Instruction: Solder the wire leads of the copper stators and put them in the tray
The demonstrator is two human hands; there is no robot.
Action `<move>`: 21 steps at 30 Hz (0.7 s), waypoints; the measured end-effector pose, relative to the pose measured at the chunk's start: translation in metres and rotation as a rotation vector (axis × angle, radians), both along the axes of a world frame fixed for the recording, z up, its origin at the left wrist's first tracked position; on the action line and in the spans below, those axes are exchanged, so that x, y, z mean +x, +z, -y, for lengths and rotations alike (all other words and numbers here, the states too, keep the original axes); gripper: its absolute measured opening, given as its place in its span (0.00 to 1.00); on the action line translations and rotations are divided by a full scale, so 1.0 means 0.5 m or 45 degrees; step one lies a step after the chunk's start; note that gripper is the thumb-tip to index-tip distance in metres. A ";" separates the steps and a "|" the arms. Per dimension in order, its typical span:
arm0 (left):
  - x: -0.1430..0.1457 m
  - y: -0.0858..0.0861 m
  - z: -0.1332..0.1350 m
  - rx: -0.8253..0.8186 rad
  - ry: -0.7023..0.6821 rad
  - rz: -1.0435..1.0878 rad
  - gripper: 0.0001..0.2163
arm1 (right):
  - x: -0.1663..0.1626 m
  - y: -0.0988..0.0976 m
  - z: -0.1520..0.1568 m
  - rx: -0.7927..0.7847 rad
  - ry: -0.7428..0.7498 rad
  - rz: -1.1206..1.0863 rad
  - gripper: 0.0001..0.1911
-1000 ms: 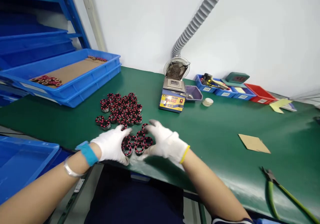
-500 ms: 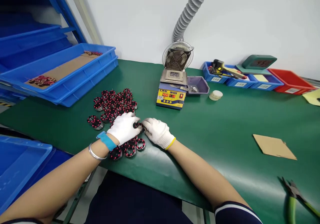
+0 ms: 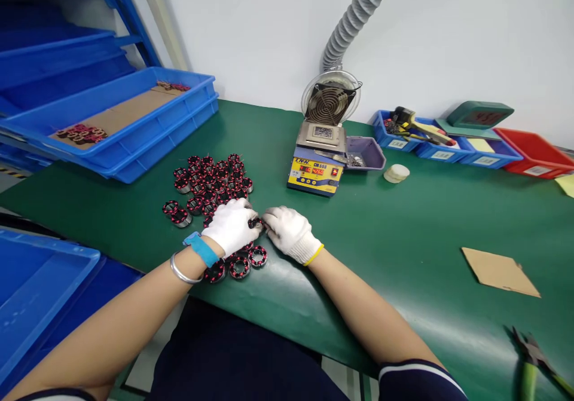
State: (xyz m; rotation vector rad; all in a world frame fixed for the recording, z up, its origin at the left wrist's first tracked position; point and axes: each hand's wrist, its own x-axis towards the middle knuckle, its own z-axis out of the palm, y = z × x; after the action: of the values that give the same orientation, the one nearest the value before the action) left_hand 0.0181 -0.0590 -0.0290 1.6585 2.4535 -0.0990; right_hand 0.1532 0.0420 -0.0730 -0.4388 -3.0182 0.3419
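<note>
My left hand (image 3: 232, 227), in a white glove with a blue wristband behind it, is closed around a small motor stator (image 3: 255, 223), a dark ring with red-and-black windings. On the stator's right side are the bent fingertips of my right hand (image 3: 288, 231), gloved too and closed; any wire between them is too small to see. Several like stators (image 3: 215, 180) stand crowded on the green table beyond my left hand. Nearer to me are more loose ones, among them a stator (image 3: 258, 256) lying ring-up; my left hand and wrist partly cover this group.
A solder pot (image 3: 316, 175) with a lit display stands at the back, beside a purple tray (image 3: 366, 155) and a round whitish pad (image 3: 396, 174). Blue crates (image 3: 174, 111) are at left. Cardboard (image 3: 500, 272) and green-handled cutters (image 3: 531, 353) lie at right; small bins (image 3: 442, 150) line the wall.
The whole view has shifted slightly, so things appear a little farther right. Both hands stay together at the held stator, with hardly any change in grip.
</note>
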 end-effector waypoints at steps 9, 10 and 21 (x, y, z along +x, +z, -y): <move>-0.002 -0.008 0.009 0.086 0.022 0.040 0.13 | 0.015 -0.005 -0.034 0.057 -0.114 -0.019 0.18; -0.003 -0.009 0.009 0.099 0.024 0.041 0.13 | 0.009 -0.010 -0.030 0.057 -0.036 -0.085 0.18; 0.011 -0.040 0.152 0.847 0.320 0.214 0.20 | 0.011 -0.025 0.012 0.118 0.160 -0.721 0.34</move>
State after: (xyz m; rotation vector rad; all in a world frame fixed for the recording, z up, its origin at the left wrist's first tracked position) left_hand 0.0238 -0.1352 -0.0492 1.4418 2.6913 0.9392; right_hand 0.1588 0.0358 -0.0853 -0.1138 -2.4964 0.2745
